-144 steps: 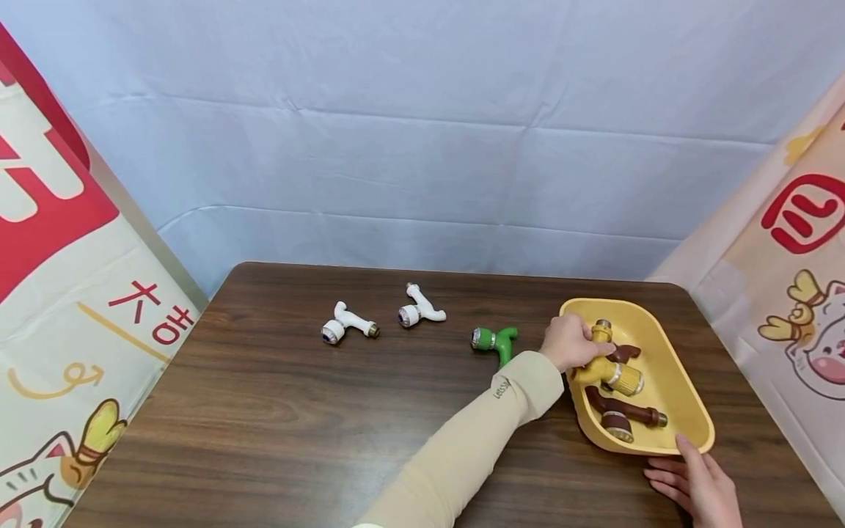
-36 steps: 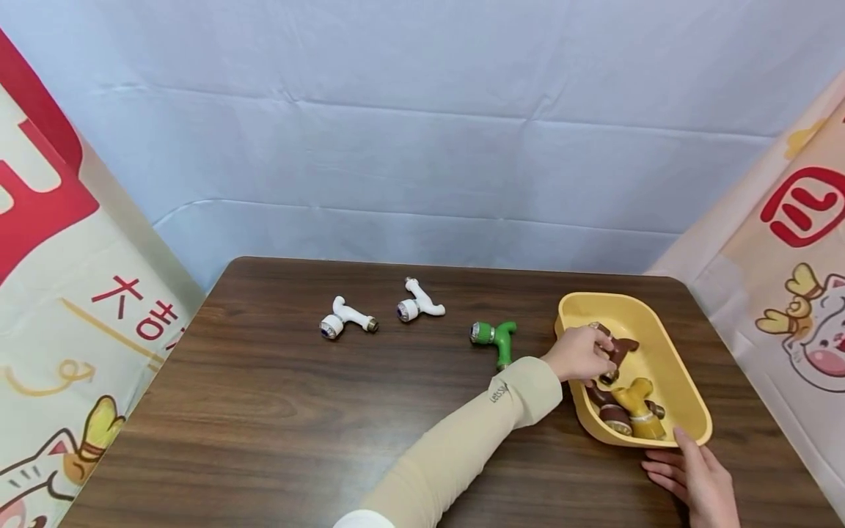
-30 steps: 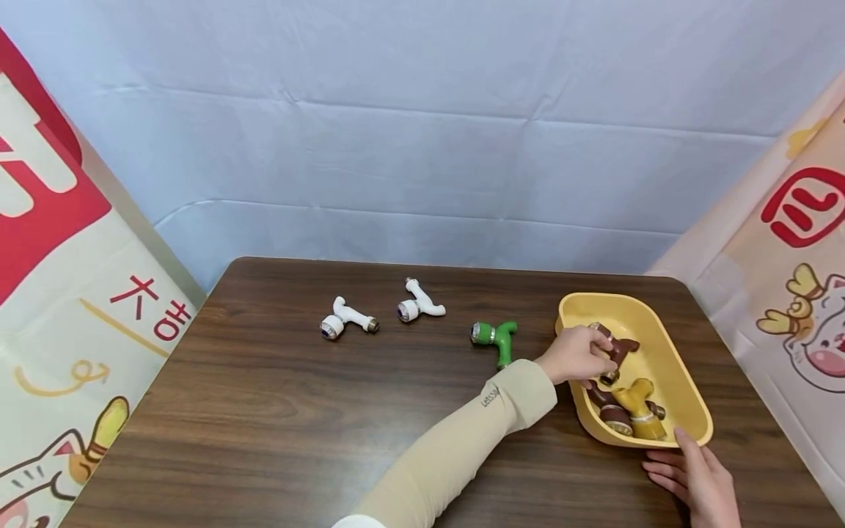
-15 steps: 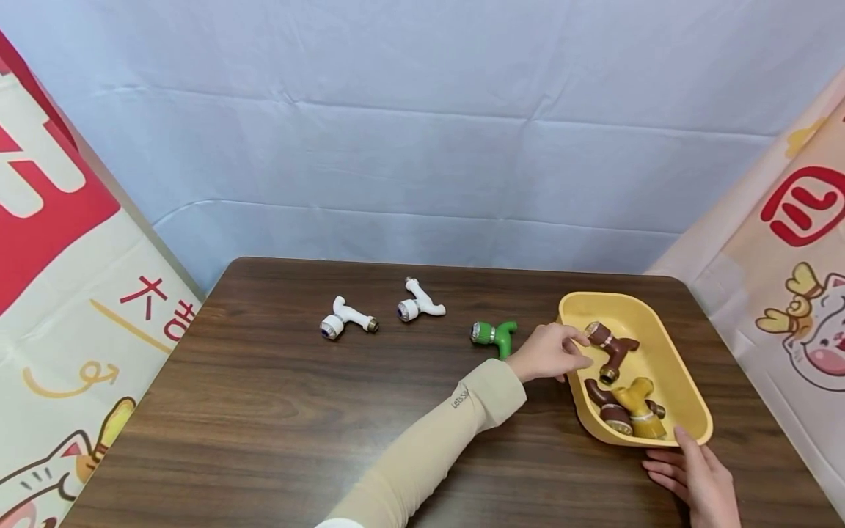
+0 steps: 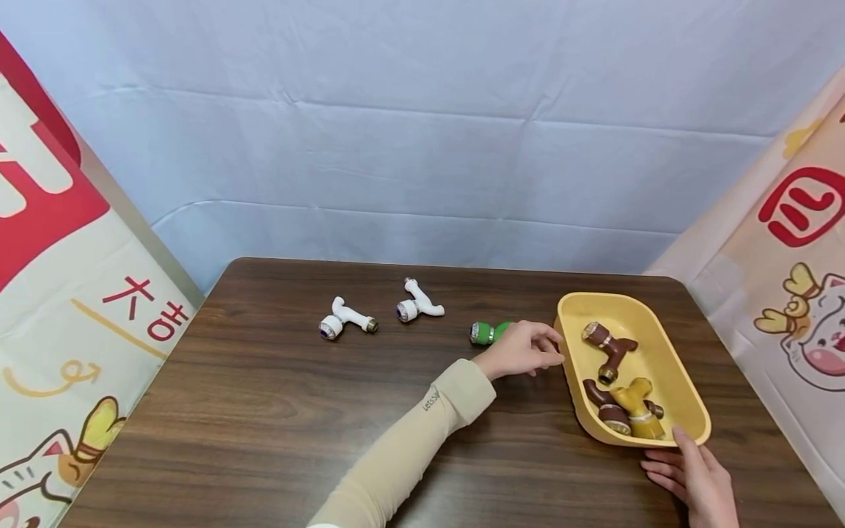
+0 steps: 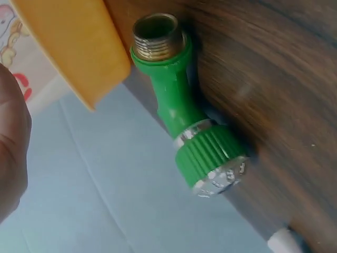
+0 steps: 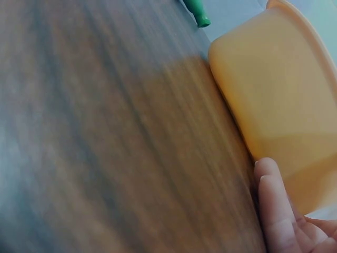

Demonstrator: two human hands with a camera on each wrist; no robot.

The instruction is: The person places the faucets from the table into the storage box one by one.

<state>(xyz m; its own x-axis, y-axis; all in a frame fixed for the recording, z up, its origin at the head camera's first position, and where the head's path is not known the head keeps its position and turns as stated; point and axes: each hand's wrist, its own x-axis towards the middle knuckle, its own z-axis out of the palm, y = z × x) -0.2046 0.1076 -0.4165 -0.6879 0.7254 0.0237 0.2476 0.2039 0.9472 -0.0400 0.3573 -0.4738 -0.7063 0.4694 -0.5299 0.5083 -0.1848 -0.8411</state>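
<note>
In the head view my left hand [image 5: 523, 349] is over the table just left of the yellow plastic bin [image 5: 670, 359], fingers loosely bent with nothing in them. It partly covers a green faucet [image 5: 487, 334]; the left wrist view shows the faucet's brass threaded end and ribbed knob up close. My right hand [image 5: 701, 477] holds the bin at its near right corner, thumb at the rim and fingers along the outer wall. Inside the bin lie a brown faucet [image 5: 615, 354], a second brown faucet [image 5: 612, 412] and a yellow faucet [image 5: 639, 407] lying across the second brown one.
Two white faucets [image 5: 346, 318] [image 5: 420, 301] lie farther left on the dark wooden table [image 5: 264, 411]. A pale cloth [image 5: 422, 147] hangs behind the table, and printed sheets stand at both sides.
The yellow faucet has been set down at the bin's near end. My left hand has then let go of a brown faucet and moved left, out of the bin. The right hand stays put.
</note>
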